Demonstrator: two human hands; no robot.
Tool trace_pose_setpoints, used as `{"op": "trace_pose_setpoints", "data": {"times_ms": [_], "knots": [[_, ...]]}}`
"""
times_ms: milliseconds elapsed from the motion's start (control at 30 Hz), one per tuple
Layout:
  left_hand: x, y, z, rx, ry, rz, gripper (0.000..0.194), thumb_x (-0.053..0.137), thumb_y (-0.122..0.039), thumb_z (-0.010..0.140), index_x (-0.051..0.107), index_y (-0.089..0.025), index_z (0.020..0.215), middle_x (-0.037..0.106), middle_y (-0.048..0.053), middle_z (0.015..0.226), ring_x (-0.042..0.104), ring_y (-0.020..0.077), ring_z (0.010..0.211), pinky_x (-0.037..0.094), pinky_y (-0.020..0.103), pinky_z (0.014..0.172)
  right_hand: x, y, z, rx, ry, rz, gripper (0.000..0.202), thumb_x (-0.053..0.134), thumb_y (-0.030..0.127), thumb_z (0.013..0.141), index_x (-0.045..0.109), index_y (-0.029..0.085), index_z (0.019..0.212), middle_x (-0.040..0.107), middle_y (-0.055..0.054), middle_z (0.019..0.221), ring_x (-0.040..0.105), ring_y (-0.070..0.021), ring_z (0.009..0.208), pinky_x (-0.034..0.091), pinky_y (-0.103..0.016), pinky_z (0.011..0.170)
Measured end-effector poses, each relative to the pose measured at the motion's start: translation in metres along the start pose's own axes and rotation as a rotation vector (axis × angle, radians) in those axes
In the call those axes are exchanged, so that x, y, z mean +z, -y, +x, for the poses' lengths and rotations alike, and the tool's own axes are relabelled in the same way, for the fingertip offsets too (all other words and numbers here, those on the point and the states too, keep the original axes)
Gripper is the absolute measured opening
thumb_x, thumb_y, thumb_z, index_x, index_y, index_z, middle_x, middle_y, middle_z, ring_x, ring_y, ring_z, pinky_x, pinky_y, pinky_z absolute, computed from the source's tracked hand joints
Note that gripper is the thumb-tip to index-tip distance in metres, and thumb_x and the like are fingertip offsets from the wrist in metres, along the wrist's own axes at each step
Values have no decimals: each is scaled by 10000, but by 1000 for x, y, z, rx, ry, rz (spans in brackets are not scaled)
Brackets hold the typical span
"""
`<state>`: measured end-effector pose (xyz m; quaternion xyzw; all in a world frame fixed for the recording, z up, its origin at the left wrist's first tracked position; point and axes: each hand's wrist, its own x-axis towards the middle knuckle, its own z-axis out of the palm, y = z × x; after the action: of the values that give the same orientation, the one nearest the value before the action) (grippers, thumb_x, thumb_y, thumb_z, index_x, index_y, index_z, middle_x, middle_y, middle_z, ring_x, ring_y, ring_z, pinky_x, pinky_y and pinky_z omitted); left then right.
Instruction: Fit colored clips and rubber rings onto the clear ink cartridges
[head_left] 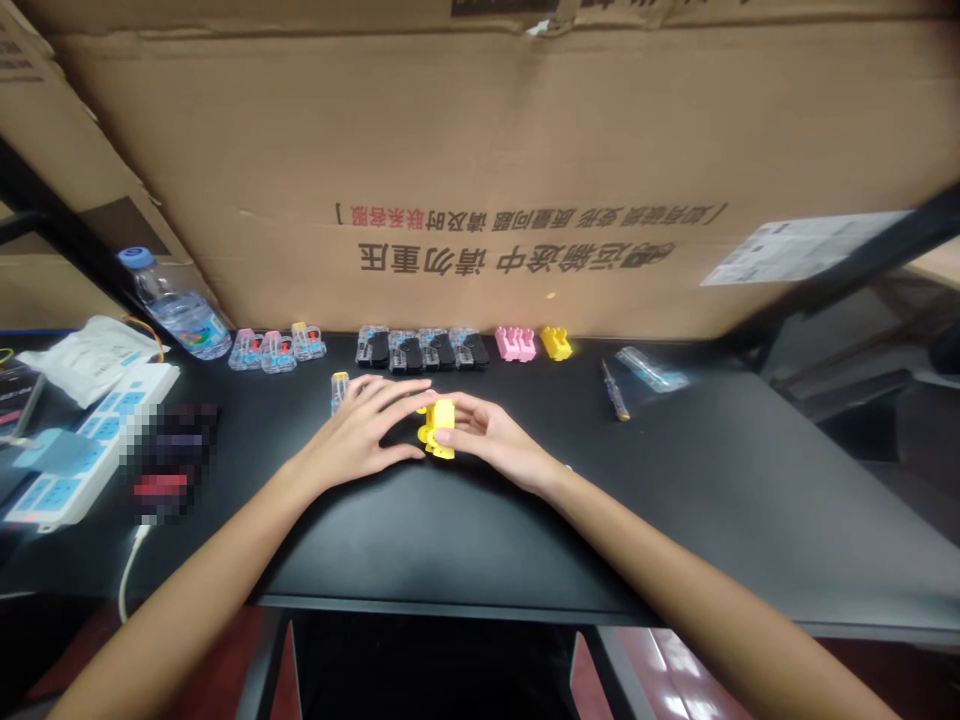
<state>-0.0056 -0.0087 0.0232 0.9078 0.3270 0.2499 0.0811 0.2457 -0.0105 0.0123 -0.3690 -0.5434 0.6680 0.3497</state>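
My right hand [491, 436] grips a small yellow plastic part [439, 430] that rests on the black table [675, 500]. My left hand [367, 428] lies flat on the table beside it, fingers spread, fingertips touching the yellow part's left side. A small clear piece with a yellow cap [339, 390] stands just left of my left hand.
Along the cardboard wall [480, 180] sits a row of small parts: clear pink-blue ones [274, 350], clear black ones [420, 350], a pink part [515, 344], a yellow part [556, 343]. A screwdriver [616, 391] and plastic bag [651, 368] lie right. Water bottle [176, 312] and power strip [90, 440] at left.
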Motion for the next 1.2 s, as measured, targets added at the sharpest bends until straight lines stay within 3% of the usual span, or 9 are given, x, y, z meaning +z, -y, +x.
{"op": "trace_pose_setpoints", "data": {"times_ms": [167,333,400,567,733,867,1200], "knots": [[-29,23,-6,-199,-63,129,584,658,-540,1033,544,-275,1542,598,112,1579,554,327,1432,348,520,1217,-5,-3,2,25,-72,12,548,948,405,769,703,245,1232,802,-78,1212,770,-270,1152,569,-503,1123],[-40,50,-20,-410,143,153,800,721,-671,924,505,-277,1586,615,123,1525,543,400,1403,407,590,1180,-7,-1,2,50,-77,10,538,937,413,787,684,245,1232,824,-82,1146,792,-274,1111,591,-504,1094],[-40,54,-23,-448,172,110,823,728,-696,901,518,-267,1571,617,125,1491,555,395,1389,440,571,1171,-6,0,1,58,-70,0,540,935,411,788,681,244,1234,826,-82,1138,796,-272,1101,595,-502,1090],[-38,49,-21,-409,190,-103,716,798,-658,854,602,-312,1450,594,71,1377,647,306,1260,531,470,1117,-5,0,2,60,-54,-11,564,938,421,781,672,237,1244,821,-84,1147,792,-270,1112,594,-492,1087],[-32,45,-19,-320,153,-206,762,892,-566,785,608,-323,1449,544,68,1331,637,298,1240,535,512,1140,-5,-1,3,57,-60,-40,556,941,430,778,674,238,1226,815,-85,1142,786,-271,1102,588,-497,1075],[-24,41,-18,-285,124,-242,784,913,-462,786,584,-335,1486,517,76,1343,632,292,1246,554,521,1124,-4,-1,2,52,-60,-47,530,937,426,781,677,245,1206,813,-78,1121,787,-270,1071,595,-499,1048],[-18,24,-10,-261,107,-357,825,817,-272,873,417,-328,1592,643,82,1256,670,268,1159,558,492,1090,-3,1,2,53,-58,-64,512,937,432,778,660,243,1165,799,-58,1067,779,-250,1027,601,-463,1010]]}}
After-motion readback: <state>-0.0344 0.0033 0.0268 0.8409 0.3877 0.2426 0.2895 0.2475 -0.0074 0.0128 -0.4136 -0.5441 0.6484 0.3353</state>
